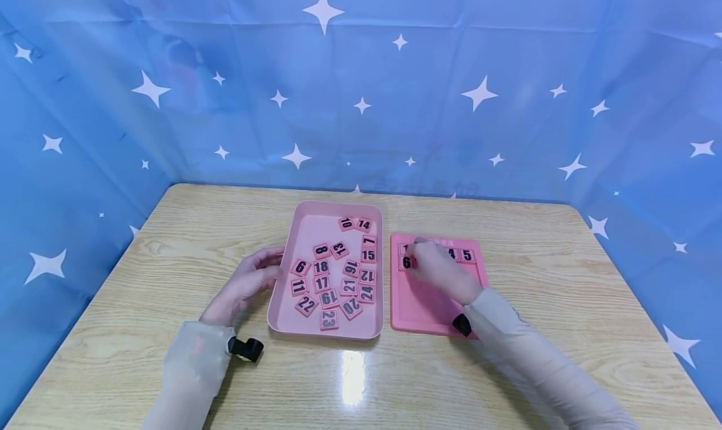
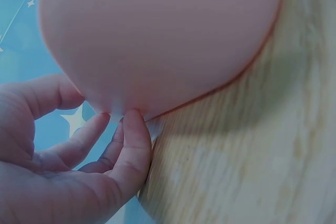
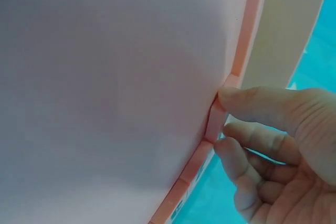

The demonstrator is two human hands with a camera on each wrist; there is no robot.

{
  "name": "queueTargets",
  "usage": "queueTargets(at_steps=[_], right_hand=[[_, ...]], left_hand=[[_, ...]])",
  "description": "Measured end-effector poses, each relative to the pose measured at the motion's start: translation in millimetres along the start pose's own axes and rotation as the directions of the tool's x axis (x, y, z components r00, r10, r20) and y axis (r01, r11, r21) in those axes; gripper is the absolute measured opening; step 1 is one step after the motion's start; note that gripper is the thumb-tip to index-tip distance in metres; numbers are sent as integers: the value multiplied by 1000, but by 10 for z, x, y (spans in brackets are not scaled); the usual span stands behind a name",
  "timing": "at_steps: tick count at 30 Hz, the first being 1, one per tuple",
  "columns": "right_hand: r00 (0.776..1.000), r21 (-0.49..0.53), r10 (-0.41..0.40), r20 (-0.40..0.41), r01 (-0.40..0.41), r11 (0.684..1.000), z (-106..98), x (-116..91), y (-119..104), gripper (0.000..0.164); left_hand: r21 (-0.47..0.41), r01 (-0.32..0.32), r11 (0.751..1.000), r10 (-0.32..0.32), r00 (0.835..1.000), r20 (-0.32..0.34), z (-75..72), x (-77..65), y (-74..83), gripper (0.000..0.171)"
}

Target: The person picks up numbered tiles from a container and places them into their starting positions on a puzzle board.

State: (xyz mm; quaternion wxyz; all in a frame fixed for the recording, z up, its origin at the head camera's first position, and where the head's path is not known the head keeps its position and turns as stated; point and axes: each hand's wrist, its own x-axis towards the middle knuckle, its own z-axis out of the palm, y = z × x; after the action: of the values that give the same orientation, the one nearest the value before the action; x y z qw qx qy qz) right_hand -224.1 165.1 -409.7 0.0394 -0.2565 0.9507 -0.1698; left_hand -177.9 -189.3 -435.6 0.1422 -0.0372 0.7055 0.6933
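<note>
A: What is in front of the person?

B: A blue curtain [image 1: 361, 60] with white stars hangs beyond the tray. Beneath the tray is a pale wooden surface [image 1: 304, 380]. The pink tray [image 1: 316, 223] is shallow, and just right of it, apart, lies a smaller pink board [image 1: 417, 301].

A: And the hands?

B: The left hand [image 1: 248, 286] is at the tray's left wall, fingers parted and loosely bent, tips touching the wall; it holds no tile. The right hand [image 1: 442, 270], right of the tray over the board, appears to pinch the six tile [image 1: 406, 262] between thumb and fingertips.

A: How much is done?

B: An early stage, I judge. The board's far row shows a one, a four and a five; its middle is behind the right hand. The six tile sits in the next row, at the end nearest the tray. Eighteen or so loose tiles [image 1: 321, 283] are left in the tray.

A: Which way do they point?

B: The six reads upright for the person, its top toward the tray's far end. It looks nearly square, without a clear long axis. The loose tiles point every way, some sideways.
</note>
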Motion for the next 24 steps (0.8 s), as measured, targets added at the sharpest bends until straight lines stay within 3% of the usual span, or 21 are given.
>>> queueTargets(at_steps=[8,13,18,24], right_hand=[[1000,10,-10,-15,10,1000,6,11,49,12],[998,72,-13,-69,18,997,-131,97,3,16],[995,162,-52,-89,66,985,-269,333,-231,25],[995,180,-94,-39,99,979,-80,631,-403,20]], left_hand=[[-7,-8,1000,8,1000,1,-2,0,-8,59],[-6,-14,1000,14,1000,7,-9,-1,1,59],[-4,-12,1000,12,1000,5,-27,-3,15,61],[-1,-17,1000,17,1000,4,-14,-4,-5,60]])
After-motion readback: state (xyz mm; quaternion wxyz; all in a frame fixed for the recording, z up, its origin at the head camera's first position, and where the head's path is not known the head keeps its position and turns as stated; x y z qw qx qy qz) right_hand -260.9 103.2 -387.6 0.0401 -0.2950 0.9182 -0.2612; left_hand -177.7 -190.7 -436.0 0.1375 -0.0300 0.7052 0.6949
